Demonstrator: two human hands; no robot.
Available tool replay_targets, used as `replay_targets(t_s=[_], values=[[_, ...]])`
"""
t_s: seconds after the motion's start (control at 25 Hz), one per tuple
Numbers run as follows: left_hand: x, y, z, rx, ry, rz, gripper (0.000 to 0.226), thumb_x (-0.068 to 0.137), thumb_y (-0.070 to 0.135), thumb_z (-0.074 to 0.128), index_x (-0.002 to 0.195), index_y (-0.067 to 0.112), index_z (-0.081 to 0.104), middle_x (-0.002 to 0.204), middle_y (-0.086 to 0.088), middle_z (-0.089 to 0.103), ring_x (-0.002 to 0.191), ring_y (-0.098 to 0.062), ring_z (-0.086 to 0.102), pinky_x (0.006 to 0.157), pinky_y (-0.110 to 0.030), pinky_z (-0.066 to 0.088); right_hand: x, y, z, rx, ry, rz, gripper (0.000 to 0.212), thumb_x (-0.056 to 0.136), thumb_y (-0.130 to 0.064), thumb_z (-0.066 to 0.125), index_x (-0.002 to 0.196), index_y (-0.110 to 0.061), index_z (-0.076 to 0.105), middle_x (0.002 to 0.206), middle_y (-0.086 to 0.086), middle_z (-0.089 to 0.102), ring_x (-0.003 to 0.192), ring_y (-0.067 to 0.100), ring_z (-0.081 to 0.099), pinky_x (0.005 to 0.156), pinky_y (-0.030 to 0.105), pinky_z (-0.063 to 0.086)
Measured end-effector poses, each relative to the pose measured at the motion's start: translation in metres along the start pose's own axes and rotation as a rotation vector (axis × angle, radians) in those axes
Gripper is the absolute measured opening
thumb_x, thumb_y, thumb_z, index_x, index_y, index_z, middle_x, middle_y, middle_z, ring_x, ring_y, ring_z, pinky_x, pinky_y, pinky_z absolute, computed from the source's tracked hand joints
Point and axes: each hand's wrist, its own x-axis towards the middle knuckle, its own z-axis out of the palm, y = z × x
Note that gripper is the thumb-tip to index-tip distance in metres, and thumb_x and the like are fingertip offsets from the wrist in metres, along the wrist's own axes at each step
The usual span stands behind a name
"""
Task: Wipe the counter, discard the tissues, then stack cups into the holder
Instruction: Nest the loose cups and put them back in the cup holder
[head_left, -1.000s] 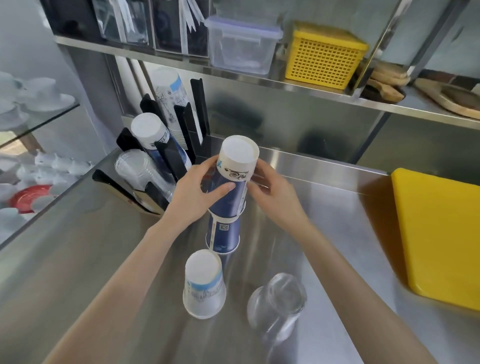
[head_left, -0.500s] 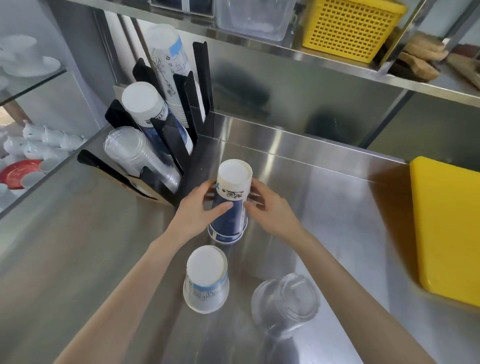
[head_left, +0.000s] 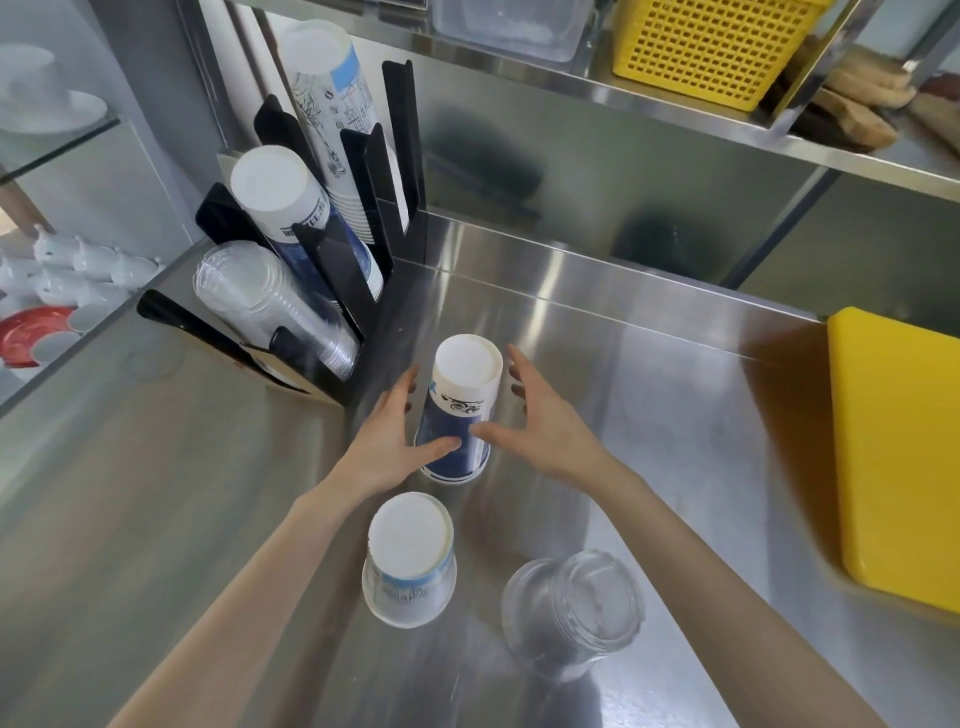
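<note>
Both hands (head_left: 467, 436) opened off blue cup (head_left: 460, 415); holder (head_left: 363, 270) just left

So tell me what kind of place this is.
Probably a café or drinks counter: a steel counter, a black cup holder loaded with paper and plastic takeaway cups, and white crockery shelved at the left.

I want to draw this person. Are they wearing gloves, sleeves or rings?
No gloves: the left hand and right hand are bare. Both forearms show no sleeves as far as the picture reaches. I see no rings, watch or bracelets. The fingernails look short and plain.
</note>
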Motion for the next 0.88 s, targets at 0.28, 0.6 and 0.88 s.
replay_targets(t_s=[0.28,0.6,0.88], values=[[0.006,-0.014,0.013,-0.006,-0.072,0.008,0.08,0.068,0.027,0.076,0.132,0.021,0.029,0.136,-0.001,0.043,0.122,-0.016,0.044,0.093,-0.027,0.036,0.014,0.005,0.013,0.069,-0.062,-0.022,0.106,0.067,-0.023,0.076,0.142,-0.022,0.001,0.151,0.001,0.024,0.135,0.019,0.029,0.11,0.038,0.032],[0.012,-0.027,0.024,-0.053,-0.066,-0.002,0.073,0.067,0.025,0.077,0.127,0.02,0.035,0.125,0.001,0.05,0.11,-0.015,0.052,0.089,-0.026,0.042,0.02,0.017,0.023,0.083,-0.002,-0.038,0.09,0.065,-0.017,0.076,0.137,-0.021,0.021,0.139,0.003,0.04,0.122,0.016,0.041,0.098,0.025,0.035],[0.015,-0.028,0.027,-0.002,-0.057,0.007,0.071,0.065,0.029,0.077,0.124,0.024,0.037,0.129,-0.001,0.052,0.104,-0.014,0.052,0.085,-0.025,0.04,0.016,0.021,0.023,0.087,0.065,-0.011,0.077,0.064,-0.018,0.075,0.129,-0.021,0.034,0.132,0.003,0.049,0.117,0.019,0.048,0.097,0.031,0.042]])
